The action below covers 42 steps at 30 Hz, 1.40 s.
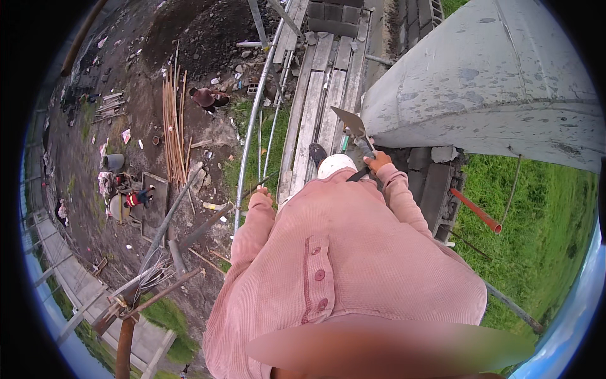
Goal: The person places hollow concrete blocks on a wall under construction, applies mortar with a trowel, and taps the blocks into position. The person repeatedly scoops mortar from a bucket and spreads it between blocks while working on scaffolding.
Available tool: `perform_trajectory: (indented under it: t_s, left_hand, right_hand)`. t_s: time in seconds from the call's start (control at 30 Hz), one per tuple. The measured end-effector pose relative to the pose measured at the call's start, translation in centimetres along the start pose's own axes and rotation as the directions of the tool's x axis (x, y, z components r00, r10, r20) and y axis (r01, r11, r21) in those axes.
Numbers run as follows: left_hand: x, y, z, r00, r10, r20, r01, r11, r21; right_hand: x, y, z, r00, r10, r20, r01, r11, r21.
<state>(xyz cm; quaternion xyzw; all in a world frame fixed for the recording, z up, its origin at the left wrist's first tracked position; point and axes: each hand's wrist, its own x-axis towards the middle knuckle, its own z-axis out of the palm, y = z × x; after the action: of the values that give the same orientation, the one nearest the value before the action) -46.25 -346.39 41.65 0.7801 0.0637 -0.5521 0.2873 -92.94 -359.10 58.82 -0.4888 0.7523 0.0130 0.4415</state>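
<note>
My right hand (380, 162) is closed around the handle of a trowel (348, 120). Its grey metal blade points up and away from me, above the scaffold planks (314, 107) and beside a large grey concrete surface (467, 76). On my left side, my left hand (261, 193) has its fingers curled, close to a slanting pole; whether they hold anything is hidden. A dark shoe (317, 153) stands on the planks. Just in front of my pink shirt shows a white rounded thing (336, 165) whose kind I cannot make out.
Metal scaffold tubes (252, 139) run along the planks' left side. Grey blocks (332, 20) sit at the far end. An orange pipe (476, 210) juts from the block wall (435, 189) on the right. Far below left are people, timber poles (173, 126) and a mixer (118, 207).
</note>
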Motion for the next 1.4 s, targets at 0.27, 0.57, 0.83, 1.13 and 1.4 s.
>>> perform_trajectory:
  t_s: [0.27, 0.57, 0.83, 1.13, 1.4]
  left_hand:
    - [-10.8, 18.8, 15.0, 0.891, 0.235, 0.387, -0.135, 0.954, -0.268]
    - [-14.5, 33.0, 31.5, 0.719, 0.003, 0.695, 0.301, 0.900, -0.315]
    - [-3.6, 43.1, 33.2, 0.953, -0.116, 0.281, 0.260, 0.792, -0.553]
    - [-3.8, 50.2, 35.3, 0.971, -0.218, 0.094, 0.233, 0.794, -0.561]
    - [1.3, 47.7, 40.3, 0.964, -0.211, 0.162, 0.258, 0.587, -0.767]
  right_hand:
    - [7.8, -16.7, -5.1, 0.939, -0.205, 0.276, 0.013, 0.823, 0.568]
    - [13.9, -29.4, -7.9, 0.644, -0.702, 0.305, 0.736, 0.676, 0.001]
    - [30.6, -28.3, -20.6, 0.859, -0.449, 0.247, 0.478, 0.876, -0.068]
    - [45.3, -24.8, -31.3, 0.995, 0.002, 0.095, -0.046, 0.884, 0.465]
    - [61.7, -32.4, -34.3, 0.944, -0.100, 0.315, 0.047, 0.984, 0.172]
